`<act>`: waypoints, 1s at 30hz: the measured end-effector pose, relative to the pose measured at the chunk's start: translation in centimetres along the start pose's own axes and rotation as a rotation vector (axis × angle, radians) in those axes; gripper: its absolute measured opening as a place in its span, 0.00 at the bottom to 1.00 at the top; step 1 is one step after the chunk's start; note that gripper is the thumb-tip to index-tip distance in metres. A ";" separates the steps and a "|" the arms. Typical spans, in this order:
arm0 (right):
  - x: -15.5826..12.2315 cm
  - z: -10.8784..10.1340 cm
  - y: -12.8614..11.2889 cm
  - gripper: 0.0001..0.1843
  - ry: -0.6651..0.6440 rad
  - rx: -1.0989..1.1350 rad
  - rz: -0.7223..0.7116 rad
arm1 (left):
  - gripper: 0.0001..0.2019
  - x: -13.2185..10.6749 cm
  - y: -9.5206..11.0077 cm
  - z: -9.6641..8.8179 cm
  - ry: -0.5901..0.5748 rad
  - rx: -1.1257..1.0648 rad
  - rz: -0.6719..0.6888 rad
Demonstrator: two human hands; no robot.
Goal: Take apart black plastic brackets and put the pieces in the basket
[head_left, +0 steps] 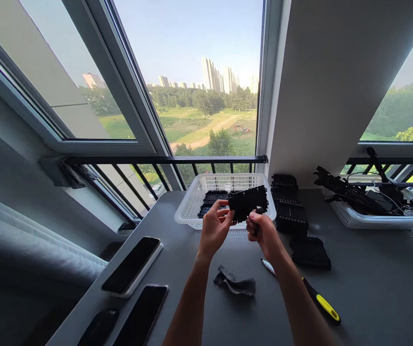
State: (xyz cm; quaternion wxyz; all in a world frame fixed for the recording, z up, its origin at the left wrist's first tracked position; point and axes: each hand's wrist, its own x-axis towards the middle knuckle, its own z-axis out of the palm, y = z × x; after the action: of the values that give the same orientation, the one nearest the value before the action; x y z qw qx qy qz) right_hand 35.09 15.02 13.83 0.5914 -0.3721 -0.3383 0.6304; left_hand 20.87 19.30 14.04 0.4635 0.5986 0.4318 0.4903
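Note:
My left hand [214,227] is closed on the left edge of a black ribbed plastic part [248,202], held up over the front rim of a white mesh basket [192,206]. My right hand [264,232] is curled shut around a small dark object pressed against the part's lower right edge; I cannot make out what it is. More black parts lie inside the basket [211,198].
Several black parts [292,217] are stacked on the grey table to the right of the basket. A dark cloth [235,283] and a yellow-and-black handled tool [323,302] lie near my forearms. Phones [132,264] rest at the left edge. A second white basket of cables [368,218] stands right.

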 end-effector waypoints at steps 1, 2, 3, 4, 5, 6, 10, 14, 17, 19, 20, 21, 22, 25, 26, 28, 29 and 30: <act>0.1 -0.2 0.2 0.19 0.135 -0.110 -0.128 | 0.20 0.1 -0.2 0.0 0.030 -0.048 -0.020; 0.3 -0.3 0.3 0.19 0.247 -0.210 -0.242 | 0.22 0.2 -0.3 0.1 0.059 -0.090 -0.038; 0.4 -0.5 0.5 0.18 0.322 -0.286 -0.327 | 0.23 0.3 -0.3 0.1 0.084 -0.126 -0.050; 0.6 -0.6 0.7 0.18 0.360 -0.333 -0.375 | 0.25 0.3 -0.3 0.3 0.102 -0.160 -0.059; 0.7 -0.6 0.9 0.18 0.373 -0.354 -0.393 | 0.26 0.3 -0.3 0.4 0.110 -0.192 -0.065; 0.8 -0.6 1.0 0.18 0.373 -0.360 -0.388 | 0.27 0.2 -0.2 0.6 0.111 -0.223 -0.069; 1.0 -0.4 1.3 0.20 0.385 -0.314 -0.350 | 0.31 0.0 0.0 1.3 0.054 -0.298 -0.080; 1.1 -0.6 1.2 0.17 0.390 -0.269 -0.383 | 0.31 0.0 0.1 1.3 0.011 -0.224 -0.106; 1.3 -1.3 1.1 0.13 0.426 -0.325 -0.445 | 0.29 0.2 0.0 0.9 -0.041 -0.157 -0.138; 1.5 -1.8 1.1 0.10 0.461 -0.394 -0.502 | 0.27 0.4 -0.2 0.7 -0.056 -0.085 -0.128; 1.5 -2.0 1.1 0.09 0.467 -0.429 -0.523 | 0.26 0.4 -0.3 0.6 -0.051 -0.043 -0.113; 1.5 -2.1 1.1 0.08 0.462 -0.464 -0.532 | 0.25 0.5 -0.5 0.6 -0.043 -0.009 -0.095; 1.5 -2.1 1.0 0.07 0.449 -0.500 -0.528 | 0.24 0.5 -0.6 0.6 -0.038 0.013 -0.080; 1.0 -1.7 0.7 0.06 0.480 -0.644 -0.543 | 0.20 0.5 -0.9 0.6 -0.064 0.017 -0.058; 0.7 -1.5 0.5 0.08 0.527 -0.699 -0.572 | 0.19 0.5 -0.9 0.7 -0.068 0.020 -0.051; 0.1 -0.9 0.1 0.12 0.610 -0.770 -0.607 | 0.15 0.4 -0.7 0.7 -0.062 0.041 -0.036; -0.3 -0.7 -0.1 0.13 0.611 -0.761 -0.585 | 0.14 0.4 -0.7 0.7 -0.052 0.056 -0.029; -0.6 -0.5 -0.2 0.14 0.550 -0.700 -0.512 | 0.13 0.4 -0.6 0.8 -0.040 0.070 -0.024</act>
State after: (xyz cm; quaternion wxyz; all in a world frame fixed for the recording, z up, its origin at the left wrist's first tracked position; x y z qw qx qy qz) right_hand 35.62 14.43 13.84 0.6340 -0.6049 -0.4414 0.1931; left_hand 21.64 19.67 13.48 0.4567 0.6190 0.4464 0.4572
